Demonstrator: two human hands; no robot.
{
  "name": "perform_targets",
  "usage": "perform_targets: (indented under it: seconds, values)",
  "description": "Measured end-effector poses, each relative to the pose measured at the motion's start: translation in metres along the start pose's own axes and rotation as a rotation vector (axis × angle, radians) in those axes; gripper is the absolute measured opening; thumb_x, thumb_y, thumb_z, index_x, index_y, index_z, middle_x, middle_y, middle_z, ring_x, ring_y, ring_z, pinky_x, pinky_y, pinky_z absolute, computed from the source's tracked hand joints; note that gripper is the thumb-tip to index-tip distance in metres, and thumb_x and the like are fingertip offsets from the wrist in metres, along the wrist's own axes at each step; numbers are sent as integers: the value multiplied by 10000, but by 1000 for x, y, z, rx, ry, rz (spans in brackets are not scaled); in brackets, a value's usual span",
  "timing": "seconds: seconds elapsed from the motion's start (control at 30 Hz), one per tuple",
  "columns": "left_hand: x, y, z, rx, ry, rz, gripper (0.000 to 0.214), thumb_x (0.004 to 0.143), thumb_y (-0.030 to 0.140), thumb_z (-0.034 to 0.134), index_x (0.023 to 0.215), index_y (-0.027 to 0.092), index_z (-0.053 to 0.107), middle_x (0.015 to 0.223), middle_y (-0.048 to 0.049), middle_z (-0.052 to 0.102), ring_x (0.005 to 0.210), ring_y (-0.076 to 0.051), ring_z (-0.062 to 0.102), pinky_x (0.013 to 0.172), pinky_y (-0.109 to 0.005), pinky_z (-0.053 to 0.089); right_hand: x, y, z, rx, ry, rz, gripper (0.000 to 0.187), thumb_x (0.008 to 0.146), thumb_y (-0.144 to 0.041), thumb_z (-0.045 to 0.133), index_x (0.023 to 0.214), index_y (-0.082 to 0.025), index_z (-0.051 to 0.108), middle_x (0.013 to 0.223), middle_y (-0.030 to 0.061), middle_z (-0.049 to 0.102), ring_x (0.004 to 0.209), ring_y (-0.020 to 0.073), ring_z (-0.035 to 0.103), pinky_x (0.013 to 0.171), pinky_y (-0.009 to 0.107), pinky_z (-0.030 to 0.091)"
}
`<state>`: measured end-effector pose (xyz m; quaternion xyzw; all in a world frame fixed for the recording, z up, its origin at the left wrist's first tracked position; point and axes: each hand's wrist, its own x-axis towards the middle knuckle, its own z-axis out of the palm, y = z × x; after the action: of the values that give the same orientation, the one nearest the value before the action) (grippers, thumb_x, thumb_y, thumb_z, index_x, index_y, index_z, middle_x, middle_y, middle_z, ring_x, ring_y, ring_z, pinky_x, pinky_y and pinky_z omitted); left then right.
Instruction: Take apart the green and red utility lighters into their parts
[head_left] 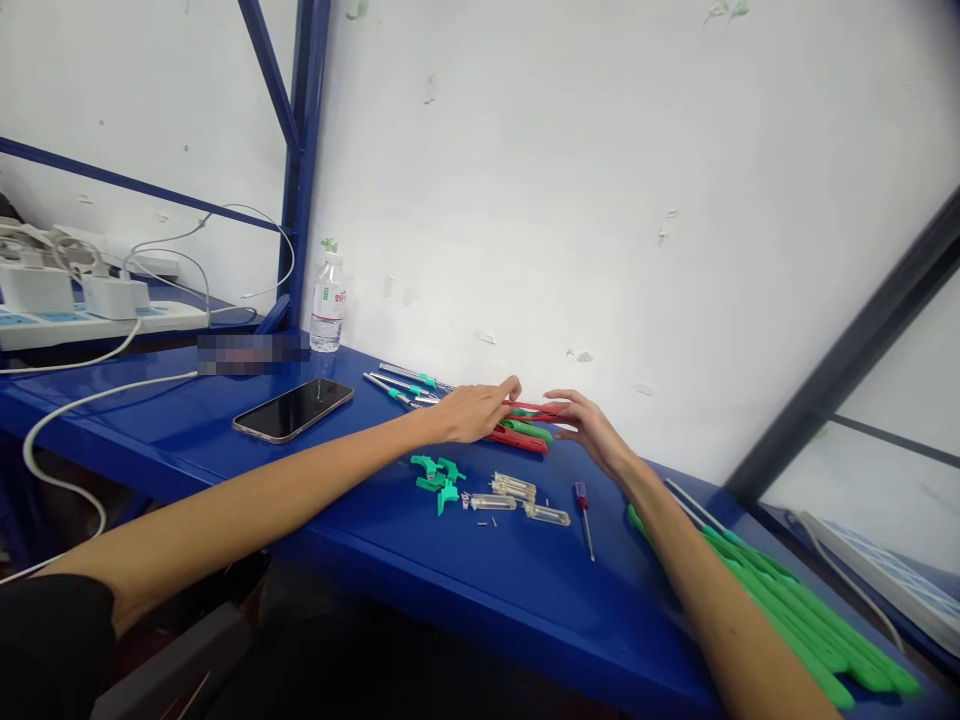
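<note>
Near the wall, my left hand is closed round one end of a red plastic handle-like piece. At its other end, the fingers and thumb of my right hand curl around the same piece. Another red piece and a green piece lie just below it on the blue table. Metal rods with teal fittings extend left from behind my left hand. In front of my hands lie small teal clips, several clear plastic cases and tiny metal pins. A small screwdriver rests below my right hand.
A phone lies on the left of the blue table, with a water bottle behind it. Long green handles are piled at the right. Power strips with white cables stand at the far left. The white wall is close behind.
</note>
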<state>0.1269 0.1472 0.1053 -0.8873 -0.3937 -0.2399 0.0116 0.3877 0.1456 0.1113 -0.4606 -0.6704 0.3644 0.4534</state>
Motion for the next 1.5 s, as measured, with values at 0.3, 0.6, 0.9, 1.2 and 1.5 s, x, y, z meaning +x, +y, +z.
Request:
perform_targets:
  seconds: [0.3, 0.6, 0.9, 1.2, 1.5]
  values:
    - [1, -3, -3, -31, 60, -52, 427, 1071, 435, 691, 1416, 191, 638, 1319, -100, 714, 1091, -240, 735, 947, -469, 647, -5, -6, 2, -268, -69, -83, 414, 837, -523, 814, 1146, -250, 834, 1154, 86, 821, 997, 280, 715, 723, 349, 557]
    - [6, -5, -2, -154, 75, -134, 431, 1066, 434, 698, 1418, 193, 640, 1356, -107, 703, 1135, -253, 727, 975, -486, 640, -3, -2, 0, -332, -106, -142, 470, 847, -660, 812, 1016, -222, 801, 982, 53, 800, 892, 244, 684, 773, 365, 537]
    - [13, -7, -9, -283, -43, -215, 375, 1056, 439, 713, 1327, 180, 689, 1316, -93, 720, 1110, -247, 731, 948, -460, 647, -3, 1, 8, -222, -117, -41, 565, 837, -690, 823, 1122, -203, 786, 1064, 65, 807, 935, 230, 718, 765, 336, 555]
    - [15, -11, -1, -366, -77, -252, 382, 1057, 436, 712, 1341, 182, 681, 1328, -99, 716, 1117, -245, 730, 956, -466, 645, -5, -2, 4, -125, -68, -32, 661, 787, -766, 843, 1138, -219, 727, 1147, 90, 811, 1078, 270, 747, 785, 323, 578]
    - [12, -8, 0, -310, -69, -262, 409, 1042, 444, 729, 1346, 174, 686, 1359, -96, 706, 1156, -274, 721, 969, -478, 641, 3, 6, -6, -188, 83, -21, 689, 897, -859, 676, 1133, -212, 699, 1052, 81, 788, 949, 235, 753, 786, 315, 603]
